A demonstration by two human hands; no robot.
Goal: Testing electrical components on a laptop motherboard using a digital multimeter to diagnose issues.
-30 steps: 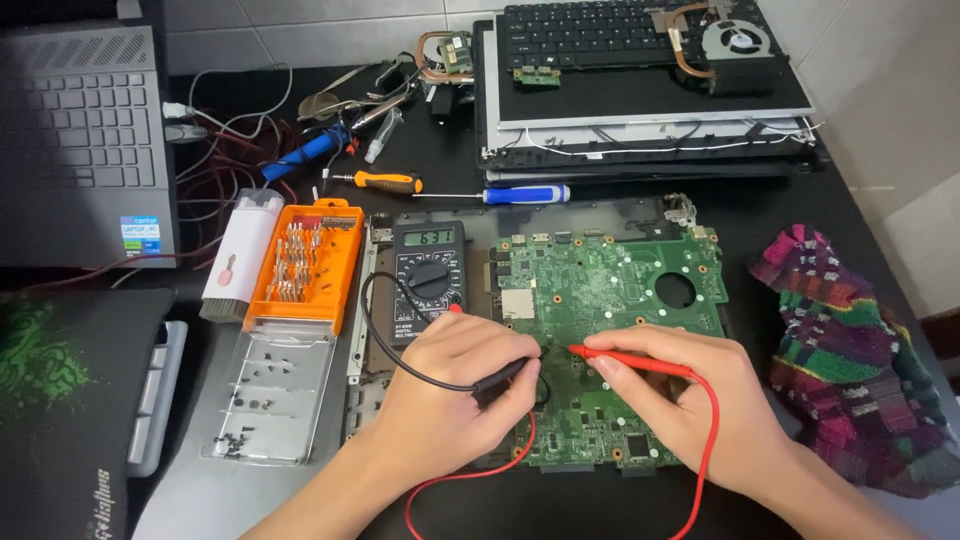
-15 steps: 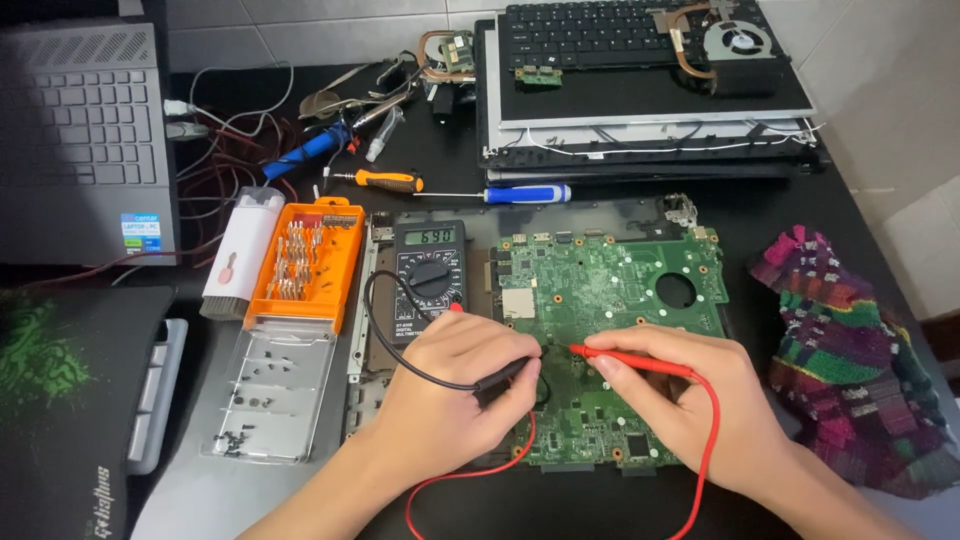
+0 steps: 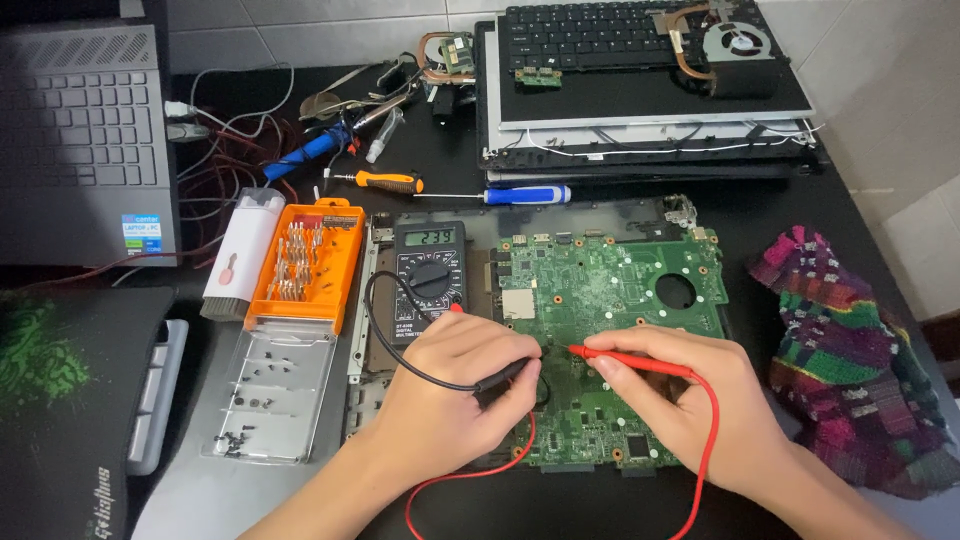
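Firmly, the black probe [image 3: 503,377] is pinched in the grip of the left hand [image 3: 450,395], fingers closed around its shaft, with its tip brought down on the green circuit board [image 3: 610,300] near the board's middle. The red probe [image 3: 630,360] is clamped likewise in the grip of the right hand [image 3: 690,405], held between thumb and fingers and angled leftward, its tip set on the board just beside the black one. The two tips are kept close together but apart. A black lead [image 3: 385,335] is looped from the left hand up toward the multimeter [image 3: 429,275], and a red lead [image 3: 708,440] is trailed down past the right wrist.

The board is laid flat on the dark desk [image 3: 850,200], directly under both hands, with the multimeter touching its left edge. Left of the meter an orange screwdriver-bit case [image 3: 305,265] is seen, its clear lid [image 3: 270,390] folded open below it and strewn with small screws. A white cleaning tool [image 3: 240,250] is placed just beside the case. Behind the board lie a blue-handled screwdriver [image 3: 525,194] and an orange-handled screwdriver [image 3: 385,182]. Farther back a dismantled laptop shell [image 3: 650,100] with keyboard and fan is stacked. A grey laptop [image 3: 85,140] is stood at far left, and a multicoloured cloth [image 3: 850,360] is bunched at right.
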